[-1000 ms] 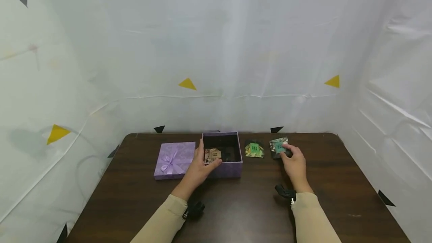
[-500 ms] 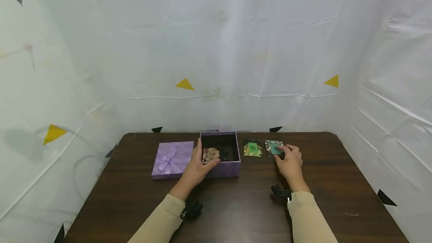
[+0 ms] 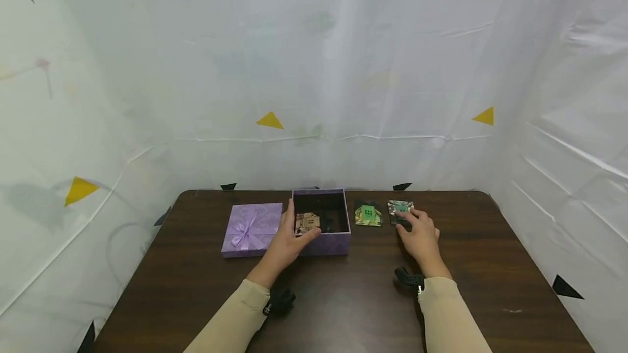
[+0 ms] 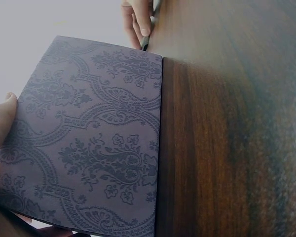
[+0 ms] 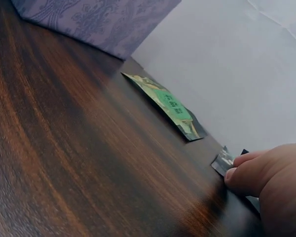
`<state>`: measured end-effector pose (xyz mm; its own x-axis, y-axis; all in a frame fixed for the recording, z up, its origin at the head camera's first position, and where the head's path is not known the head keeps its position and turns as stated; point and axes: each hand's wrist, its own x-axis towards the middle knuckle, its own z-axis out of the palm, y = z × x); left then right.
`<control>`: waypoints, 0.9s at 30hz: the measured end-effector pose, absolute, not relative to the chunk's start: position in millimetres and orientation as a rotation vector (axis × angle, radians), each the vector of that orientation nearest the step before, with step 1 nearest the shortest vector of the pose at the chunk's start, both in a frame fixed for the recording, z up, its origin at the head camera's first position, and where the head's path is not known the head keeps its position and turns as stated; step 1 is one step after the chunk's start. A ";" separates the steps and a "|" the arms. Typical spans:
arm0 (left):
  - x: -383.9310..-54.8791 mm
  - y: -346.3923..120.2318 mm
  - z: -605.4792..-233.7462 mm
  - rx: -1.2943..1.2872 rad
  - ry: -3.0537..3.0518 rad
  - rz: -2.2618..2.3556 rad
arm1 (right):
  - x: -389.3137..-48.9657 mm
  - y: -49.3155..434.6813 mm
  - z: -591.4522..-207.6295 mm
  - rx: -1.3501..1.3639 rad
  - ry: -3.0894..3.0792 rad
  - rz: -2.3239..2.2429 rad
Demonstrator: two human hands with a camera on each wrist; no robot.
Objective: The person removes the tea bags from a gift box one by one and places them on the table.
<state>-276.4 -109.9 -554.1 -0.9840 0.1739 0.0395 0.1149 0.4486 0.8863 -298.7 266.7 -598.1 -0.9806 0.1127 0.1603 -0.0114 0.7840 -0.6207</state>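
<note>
My left hand (image 3: 283, 243) grips the front left corner of an open purple box (image 3: 327, 245), thumb over the front rim and fingers along the left wall. Inside, a flat packet with a brown house-like print (image 3: 307, 222) leans at the left; the rest of the interior is dark. To the right, my right hand (image 3: 421, 237) pinches a flat, dark floral packet with a teal label (image 3: 399, 207) on the table. Its thumb is at the near edge and its fingers cover part of the packet. A yellow-green packet (image 5: 170, 106) lies between the box and that hand.
The purple box lid (image 3: 252, 227) with a ribbon bow lies left of the box, close beside the left hand. Everything stands near the back edge of the dark wood table (image 3: 353, 304). A white sheet (image 3: 314, 70) with coloured triangles hangs behind.
The teal-labelled packet has shifted slightly left under my right hand and lies straighter, closer to the yellow-green packet. My left hand has stayed on the box.
</note>
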 end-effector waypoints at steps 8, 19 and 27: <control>-275.2 -108.8 -551.8 0.266 2.615 1.599 | -298.1 269.3 -595.2 -0.106 -2.746 1.023; -273.1 -108.6 -551.8 0.244 2.629 1.580 | -296.2 268.8 -594.9 -0.169 -2.677 1.136; -272.5 -108.8 -550.7 0.246 2.618 1.586 | -295.4 271.3 -591.7 -0.275 -2.592 1.263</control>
<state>-272.5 -108.8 -550.7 -0.9847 0.1725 0.0225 0.0998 0.4543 0.8852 -295.4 271.3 -591.7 -0.9524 0.2730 0.1359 0.0612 0.6077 -0.7918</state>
